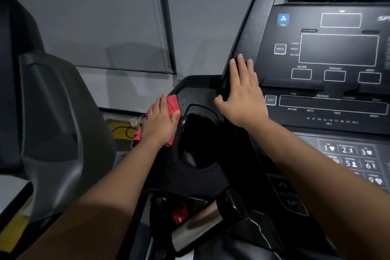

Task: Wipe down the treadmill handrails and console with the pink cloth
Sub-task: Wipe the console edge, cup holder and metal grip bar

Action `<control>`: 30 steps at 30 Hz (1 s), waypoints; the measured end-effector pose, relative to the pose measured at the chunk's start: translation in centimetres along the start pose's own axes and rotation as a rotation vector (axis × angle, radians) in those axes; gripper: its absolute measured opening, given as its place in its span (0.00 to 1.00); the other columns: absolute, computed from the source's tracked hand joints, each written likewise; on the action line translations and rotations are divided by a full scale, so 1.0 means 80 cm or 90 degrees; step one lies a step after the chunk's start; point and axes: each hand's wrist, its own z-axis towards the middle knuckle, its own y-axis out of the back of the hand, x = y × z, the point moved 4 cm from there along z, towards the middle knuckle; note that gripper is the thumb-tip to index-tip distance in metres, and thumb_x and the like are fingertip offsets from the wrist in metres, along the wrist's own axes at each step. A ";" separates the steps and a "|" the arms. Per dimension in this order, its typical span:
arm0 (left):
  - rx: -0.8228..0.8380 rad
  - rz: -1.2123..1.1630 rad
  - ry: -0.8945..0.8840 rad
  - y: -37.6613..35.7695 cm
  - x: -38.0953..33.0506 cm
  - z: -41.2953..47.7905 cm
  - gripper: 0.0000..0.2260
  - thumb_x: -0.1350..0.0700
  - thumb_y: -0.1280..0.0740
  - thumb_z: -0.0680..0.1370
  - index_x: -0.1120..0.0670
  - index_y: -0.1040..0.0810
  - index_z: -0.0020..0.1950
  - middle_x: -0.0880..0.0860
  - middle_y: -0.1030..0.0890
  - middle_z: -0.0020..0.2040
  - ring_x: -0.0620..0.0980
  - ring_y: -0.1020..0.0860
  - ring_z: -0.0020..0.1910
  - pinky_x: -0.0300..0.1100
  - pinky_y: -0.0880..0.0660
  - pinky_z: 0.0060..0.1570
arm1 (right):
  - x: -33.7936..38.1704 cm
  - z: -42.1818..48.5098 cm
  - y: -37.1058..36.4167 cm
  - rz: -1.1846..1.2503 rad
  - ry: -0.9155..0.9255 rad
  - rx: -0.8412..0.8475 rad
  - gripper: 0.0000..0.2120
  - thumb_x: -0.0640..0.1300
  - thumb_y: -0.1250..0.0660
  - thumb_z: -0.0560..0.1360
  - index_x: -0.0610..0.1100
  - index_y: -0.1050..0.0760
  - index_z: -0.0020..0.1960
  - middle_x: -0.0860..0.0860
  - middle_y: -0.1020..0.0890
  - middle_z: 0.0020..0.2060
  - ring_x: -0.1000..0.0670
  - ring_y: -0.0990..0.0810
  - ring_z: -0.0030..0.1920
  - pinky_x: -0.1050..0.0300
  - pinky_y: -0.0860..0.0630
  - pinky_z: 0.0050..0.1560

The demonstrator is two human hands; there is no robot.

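Pink crumpled fabric cloth (171, 104), centre-left of frame, draped over the left outer edge of the black plastic treadmill console (261, 34), just left of its glossy oval cup-holder recess (198, 133); flat left hand (161, 123) presses on it, cloth showing above the fingers and below the wrist. Console fills the right of the frame, tilted back, displays dark with white outlines, blue FAN button (283, 19) upper right, number keypad (351, 157) lower right; flat right hand (242, 93) on its left edge. Black handrail with silver metal grip (194, 228) bottom centre, angled.
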 end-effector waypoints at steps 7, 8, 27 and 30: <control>-0.059 -0.073 -0.041 0.007 -0.008 0.034 0.26 0.43 0.49 0.82 0.55 0.42 0.76 0.57 0.34 0.72 0.56 0.36 0.70 0.52 0.37 0.67 | -0.003 0.001 0.001 0.031 0.000 -0.022 0.40 0.50 0.37 0.73 0.41 0.53 0.78 0.48 0.54 0.78 0.46 0.59 0.77 0.53 0.57 0.76; -0.053 -0.071 -0.037 0.006 -0.006 0.031 0.26 0.43 0.49 0.82 0.55 0.43 0.76 0.57 0.35 0.72 0.56 0.37 0.71 0.52 0.38 0.68 | -0.002 0.001 0.001 0.037 -0.001 -0.025 0.40 0.50 0.37 0.73 0.41 0.53 0.78 0.48 0.53 0.78 0.46 0.58 0.77 0.53 0.56 0.76; -0.110 -0.004 0.049 0.004 -0.026 0.009 0.23 0.47 0.52 0.83 0.57 0.43 0.75 0.58 0.35 0.72 0.58 0.36 0.69 0.57 0.37 0.64 | 0.000 0.000 0.004 0.041 -0.008 -0.046 0.39 0.50 0.35 0.72 0.40 0.47 0.77 0.46 0.48 0.77 0.44 0.54 0.77 0.50 0.53 0.76; -0.172 0.010 -0.010 0.006 -0.044 0.026 0.21 0.49 0.50 0.83 0.58 0.37 0.72 0.59 0.31 0.67 0.59 0.32 0.65 0.56 0.33 0.59 | -0.003 0.001 0.002 0.046 -0.001 -0.050 0.39 0.50 0.35 0.72 0.41 0.48 0.77 0.46 0.49 0.77 0.45 0.55 0.77 0.52 0.55 0.76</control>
